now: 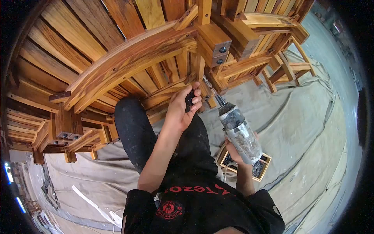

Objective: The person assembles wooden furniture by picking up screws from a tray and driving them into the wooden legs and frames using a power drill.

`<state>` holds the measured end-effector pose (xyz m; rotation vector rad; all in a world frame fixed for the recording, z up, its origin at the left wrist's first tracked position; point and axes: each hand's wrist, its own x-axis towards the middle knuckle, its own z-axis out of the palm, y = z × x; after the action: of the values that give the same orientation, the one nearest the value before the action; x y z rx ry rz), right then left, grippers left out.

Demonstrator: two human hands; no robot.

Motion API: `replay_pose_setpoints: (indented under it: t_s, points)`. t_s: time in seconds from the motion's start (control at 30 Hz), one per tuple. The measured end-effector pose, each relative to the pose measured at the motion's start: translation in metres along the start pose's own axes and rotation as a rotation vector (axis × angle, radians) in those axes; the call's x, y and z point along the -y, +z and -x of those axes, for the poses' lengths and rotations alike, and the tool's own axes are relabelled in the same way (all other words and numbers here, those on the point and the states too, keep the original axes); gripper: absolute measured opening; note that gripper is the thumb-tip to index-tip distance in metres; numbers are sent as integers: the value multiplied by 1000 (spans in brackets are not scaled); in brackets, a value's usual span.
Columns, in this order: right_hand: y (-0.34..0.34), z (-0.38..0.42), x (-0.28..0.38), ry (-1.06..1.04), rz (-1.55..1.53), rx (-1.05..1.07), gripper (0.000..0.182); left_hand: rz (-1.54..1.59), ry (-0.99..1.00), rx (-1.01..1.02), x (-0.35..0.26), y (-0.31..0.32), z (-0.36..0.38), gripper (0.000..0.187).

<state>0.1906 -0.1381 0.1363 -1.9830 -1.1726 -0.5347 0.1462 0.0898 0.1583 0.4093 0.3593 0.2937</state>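
My left hand (184,103) is closed around small black pieces (189,100), partly hidden by the fingers, near the underside of a wooden furniture frame (132,58). My right hand (235,151) grips a worn, grey power driver (240,132) by its lower part. The driver's long bit (212,90) points up and to the left, toward a joint of the frame just right of my left hand. Two dark bolt heads show in the end of a wooden block (212,43) above.
A wooden box (266,168) of small dark hardware lies below my right hand. A grey cloth (300,128) covers the floor. More wooden frame parts (290,68) stand at the upper right. A white strip (91,202) lies at the lower left.
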Motion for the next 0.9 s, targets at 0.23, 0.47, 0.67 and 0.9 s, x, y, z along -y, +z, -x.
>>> replay_pose_setpoints:
  t_s: [0.23, 0.47, 0.67, 0.9]
  points:
    - [-7, -7, 8, 169, -320, 116, 16, -42, -21, 97, -16, 17, 2, 31]
    - [1, -1, -2, 123, -393, 168, 38, -176, -63, 125, -33, 33, 12, 28]
    - [-1, -9, 4, 111, -474, 158, 33, -360, -72, 122, -39, 36, 14, 28]
    - [-12, -23, 3, 111, -447, 193, 42, -393, -44, 187, -46, 53, 16, 24]
